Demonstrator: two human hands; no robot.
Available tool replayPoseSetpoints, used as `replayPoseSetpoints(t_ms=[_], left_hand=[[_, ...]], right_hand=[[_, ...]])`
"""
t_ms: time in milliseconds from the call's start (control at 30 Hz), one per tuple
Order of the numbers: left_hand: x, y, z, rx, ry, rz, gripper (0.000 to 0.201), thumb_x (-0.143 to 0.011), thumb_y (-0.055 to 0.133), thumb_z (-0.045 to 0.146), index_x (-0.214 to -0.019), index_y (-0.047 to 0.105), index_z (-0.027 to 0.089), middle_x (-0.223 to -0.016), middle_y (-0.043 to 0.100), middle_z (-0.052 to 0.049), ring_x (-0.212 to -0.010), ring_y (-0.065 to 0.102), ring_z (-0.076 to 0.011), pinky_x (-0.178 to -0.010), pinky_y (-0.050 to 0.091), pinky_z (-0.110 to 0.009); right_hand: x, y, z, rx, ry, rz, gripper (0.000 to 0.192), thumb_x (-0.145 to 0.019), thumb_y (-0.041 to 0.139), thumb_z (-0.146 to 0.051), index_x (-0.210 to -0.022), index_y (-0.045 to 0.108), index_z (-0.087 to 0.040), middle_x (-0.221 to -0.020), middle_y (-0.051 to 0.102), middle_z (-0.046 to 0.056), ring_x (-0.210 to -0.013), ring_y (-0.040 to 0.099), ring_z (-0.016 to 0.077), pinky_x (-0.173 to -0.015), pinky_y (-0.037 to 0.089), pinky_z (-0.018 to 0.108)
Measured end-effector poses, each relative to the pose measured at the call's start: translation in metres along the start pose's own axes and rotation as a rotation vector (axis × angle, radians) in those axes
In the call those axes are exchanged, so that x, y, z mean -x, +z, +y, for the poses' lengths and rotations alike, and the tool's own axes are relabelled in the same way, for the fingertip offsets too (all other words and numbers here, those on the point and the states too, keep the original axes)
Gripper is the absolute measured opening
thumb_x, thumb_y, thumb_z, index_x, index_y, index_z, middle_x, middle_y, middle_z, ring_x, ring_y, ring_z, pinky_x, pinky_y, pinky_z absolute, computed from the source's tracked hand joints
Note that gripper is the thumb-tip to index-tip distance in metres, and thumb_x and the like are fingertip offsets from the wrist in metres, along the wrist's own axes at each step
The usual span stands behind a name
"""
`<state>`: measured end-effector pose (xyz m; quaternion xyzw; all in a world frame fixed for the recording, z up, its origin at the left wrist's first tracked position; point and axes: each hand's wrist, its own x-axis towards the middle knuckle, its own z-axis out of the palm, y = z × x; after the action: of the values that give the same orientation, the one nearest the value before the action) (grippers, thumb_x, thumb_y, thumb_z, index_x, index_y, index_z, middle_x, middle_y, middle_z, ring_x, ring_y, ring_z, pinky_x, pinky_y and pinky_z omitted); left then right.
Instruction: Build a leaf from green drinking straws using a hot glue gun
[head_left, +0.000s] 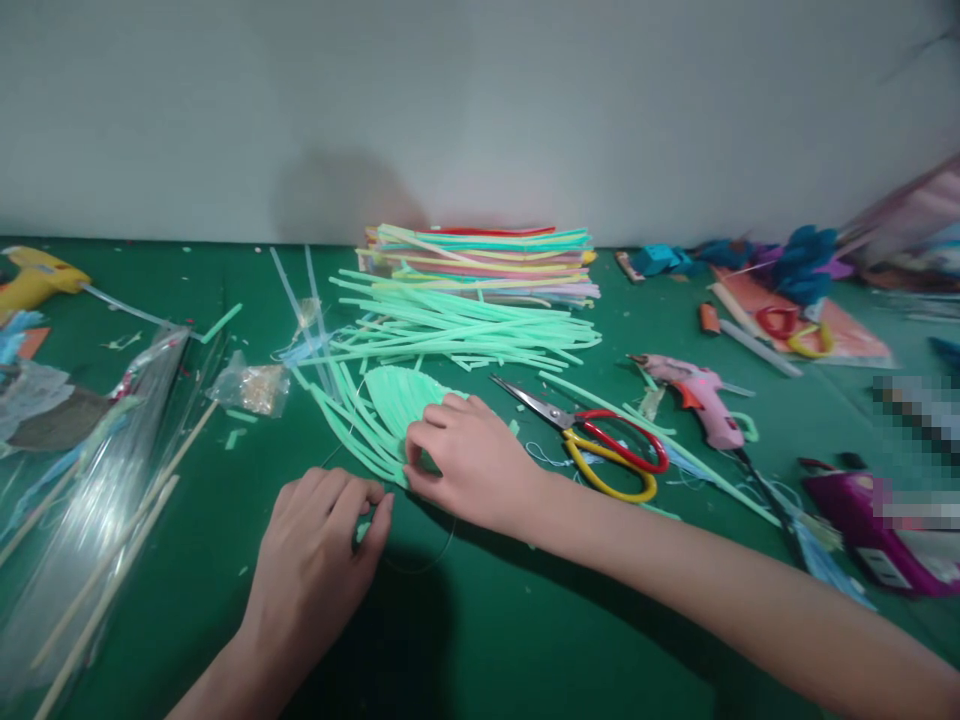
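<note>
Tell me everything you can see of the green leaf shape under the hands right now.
The leaf shape is pale mint green, made of straw strips laid side by side into a ribbed oval, looking like thin plastic. It lies flat on the green table, with loose green strips fanning out from its left edge. The right hand rests on its near right part, covering it; the left hand pinches at its near tip. A thin wire seems to trail from that end.
</note>
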<state>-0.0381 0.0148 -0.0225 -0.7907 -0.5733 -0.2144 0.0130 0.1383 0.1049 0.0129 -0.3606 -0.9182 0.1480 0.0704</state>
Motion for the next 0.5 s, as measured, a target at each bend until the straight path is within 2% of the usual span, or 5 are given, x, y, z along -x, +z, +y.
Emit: replayPoseSetpoints(t_ms=[200,333,500], left_hand=[[-0.0002,-0.0005,-0.0005,-0.002,0.010,0.003,0.010,-0.090,0.057,0.018,-0.080,0.056,0.020,-0.072,0.057,-0.002,-0.071,0.051,-0.0215,-0.068,0.036,-0.036],[-0.0007,-0.0010,-0.0002,-0.007,0.013,0.006,0.011,-0.090,0.058,0.018,-0.079,0.056,0.020,-0.071,0.057,-0.002,-0.070,0.050,-0.0212,-0.067,0.035,-0.035],[-0.0009,-0.0006,-0.0003,-0.006,0.020,0.010,0.012,-0.089,0.059,0.016,-0.078,0.056,0.019,-0.071,0.057,-0.001,-0.069,0.049,-0.0203,-0.067,0.035,-0.035]], right_hand=[[-0.0043,0.0022,-0.0022,-0.027,-0.006,-0.004,0.017,-0.092,0.057,-0.030,-0.082,0.063,-0.018,-0.086,0.065,0.004,-0.087,0.053,0.0211,-0.077,0.032,0.035],[-0.0056,0.0039,-0.0035,0.015,-0.040,0.019,0.015,-0.093,0.054,-0.025,-0.083,0.062,-0.017,-0.088,0.066,0.005,-0.087,0.052,0.0209,-0.076,0.032,0.035],[-0.0034,0.0023,-0.0024,0.047,-0.044,0.012,0.018,-0.095,0.053,-0.027,-0.085,0.064,-0.016,-0.088,0.067,0.006,-0.088,0.052,0.0217,-0.077,0.031,0.036]])
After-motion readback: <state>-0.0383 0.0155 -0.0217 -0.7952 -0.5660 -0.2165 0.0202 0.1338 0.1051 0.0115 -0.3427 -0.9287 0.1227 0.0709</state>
